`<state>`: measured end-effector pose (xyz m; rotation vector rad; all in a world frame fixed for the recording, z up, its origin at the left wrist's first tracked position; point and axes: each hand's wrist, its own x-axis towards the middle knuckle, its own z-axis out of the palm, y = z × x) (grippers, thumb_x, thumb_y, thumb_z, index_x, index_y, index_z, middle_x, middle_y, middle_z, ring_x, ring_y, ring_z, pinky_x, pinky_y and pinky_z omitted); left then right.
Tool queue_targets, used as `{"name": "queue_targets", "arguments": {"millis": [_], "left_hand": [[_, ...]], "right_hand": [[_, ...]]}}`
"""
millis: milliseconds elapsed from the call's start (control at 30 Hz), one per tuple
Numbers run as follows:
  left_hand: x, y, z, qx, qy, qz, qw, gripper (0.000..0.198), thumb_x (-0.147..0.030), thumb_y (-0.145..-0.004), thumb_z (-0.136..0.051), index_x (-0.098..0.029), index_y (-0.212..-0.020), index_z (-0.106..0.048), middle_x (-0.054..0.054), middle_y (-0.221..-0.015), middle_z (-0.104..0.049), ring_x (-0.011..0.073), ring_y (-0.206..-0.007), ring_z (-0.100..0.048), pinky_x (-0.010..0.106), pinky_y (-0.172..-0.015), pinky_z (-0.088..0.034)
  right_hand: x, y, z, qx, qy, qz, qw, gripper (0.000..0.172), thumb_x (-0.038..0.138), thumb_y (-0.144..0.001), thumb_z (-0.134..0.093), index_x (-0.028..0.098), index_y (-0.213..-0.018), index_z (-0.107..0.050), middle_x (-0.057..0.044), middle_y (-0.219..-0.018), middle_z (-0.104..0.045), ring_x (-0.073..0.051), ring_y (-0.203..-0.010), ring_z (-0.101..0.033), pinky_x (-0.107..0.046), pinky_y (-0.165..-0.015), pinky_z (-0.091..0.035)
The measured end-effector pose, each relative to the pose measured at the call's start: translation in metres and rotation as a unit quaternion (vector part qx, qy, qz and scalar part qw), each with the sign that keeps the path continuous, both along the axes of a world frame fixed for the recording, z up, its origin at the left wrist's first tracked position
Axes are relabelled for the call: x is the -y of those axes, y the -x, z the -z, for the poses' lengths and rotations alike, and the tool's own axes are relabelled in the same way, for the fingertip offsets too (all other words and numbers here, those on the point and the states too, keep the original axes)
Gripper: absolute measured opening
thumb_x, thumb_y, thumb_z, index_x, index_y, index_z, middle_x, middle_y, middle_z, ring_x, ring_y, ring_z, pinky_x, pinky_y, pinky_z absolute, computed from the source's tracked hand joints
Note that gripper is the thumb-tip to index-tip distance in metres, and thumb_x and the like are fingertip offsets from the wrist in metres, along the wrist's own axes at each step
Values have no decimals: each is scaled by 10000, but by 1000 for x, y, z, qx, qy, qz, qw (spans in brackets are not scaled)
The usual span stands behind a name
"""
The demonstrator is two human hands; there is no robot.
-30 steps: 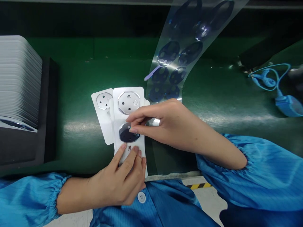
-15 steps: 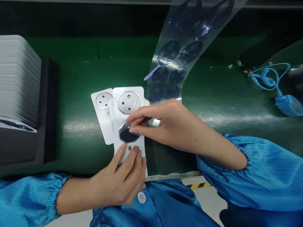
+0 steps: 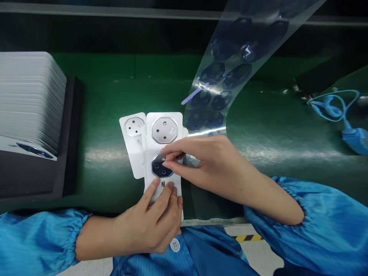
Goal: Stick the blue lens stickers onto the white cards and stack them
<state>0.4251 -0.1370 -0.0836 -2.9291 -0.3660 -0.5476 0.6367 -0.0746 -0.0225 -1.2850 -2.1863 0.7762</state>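
Note:
My left hand (image 3: 149, 218) is shut on the lower end of a white card (image 3: 163, 193), with its fingertips on the card's face. My right hand (image 3: 207, 166) pinches thumb and forefinger at the edge of a dark octagonal piece (image 3: 161, 166) with round holes, lying on the card. Above it on the same card sits a silvery octagonal piece (image 3: 164, 130). Partly behind this card lies a second white card (image 3: 135, 151) bearing a smaller silvery octagon (image 3: 134, 126).
A clear film strip (image 3: 218, 92) with dark octagonal pieces runs up the green mat (image 3: 100, 180). A tall stack of white cards (image 3: 28, 99) stands in a black holder (image 3: 73, 134) at left. A blue coiled cord (image 3: 330, 105) lies at right.
The whole view has shifted slightly right and down. My right fingertips have moved a little on the dark piece, and my left hand still holds the card.

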Motion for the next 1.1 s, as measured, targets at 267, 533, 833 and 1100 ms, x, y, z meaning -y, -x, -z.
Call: {"name": "queue_targets", "arguments": {"millis": [267, 533, 833, 1100], "left_hand": [[0, 0, 1, 13, -3, -7, 1000, 442, -414, -1015, -590, -37, -1221, -693, 169, -1140, -699, 366, -1156, -648, 631, -1144, -402], [0, 0, 4, 19, 17, -11, 1000, 433, -405, -1001, -592, -43, -1216, -691, 173, -1174, -688, 368, -1158, -635, 607, -1110, -419], [0, -1, 7, 21, -3, -15, 1000, 445, -413, -1008, -563, -37, -1209, -690, 196, -1191, -689, 394, -1184, -625, 592, -1026, -474], [0, -1, 6, 17, -7, -13, 1000, 460, -415, -1002, -553, -28, -1219, -675, 210, -1198, -677, 402, -1209, -608, 609, -1070, -421]], "right_hand": [[17, 12, 19, 132, -199, -20, 971, 194, 159, -1035, -521, 165, -975, -706, -79, -902, -731, -232, -848, -645, -392, -769, -483], [31, 27, 42, 244, -299, 120, 915, 264, 413, -984, -673, 224, -1166, -700, -98, -1006, -682, -321, -1095, -500, -537, -1082, -294], [19, 17, 57, 159, -199, 191, 948, 361, 513, -937, -679, 213, -1136, -651, -171, -1316, -417, -410, -1231, -395, -623, -1025, -376], [6, 12, 62, 79, -241, 200, 946, 154, 233, -1037, -531, 196, -1027, -681, -136, -1206, -516, -326, -1150, -471, -541, -987, -423]]}}
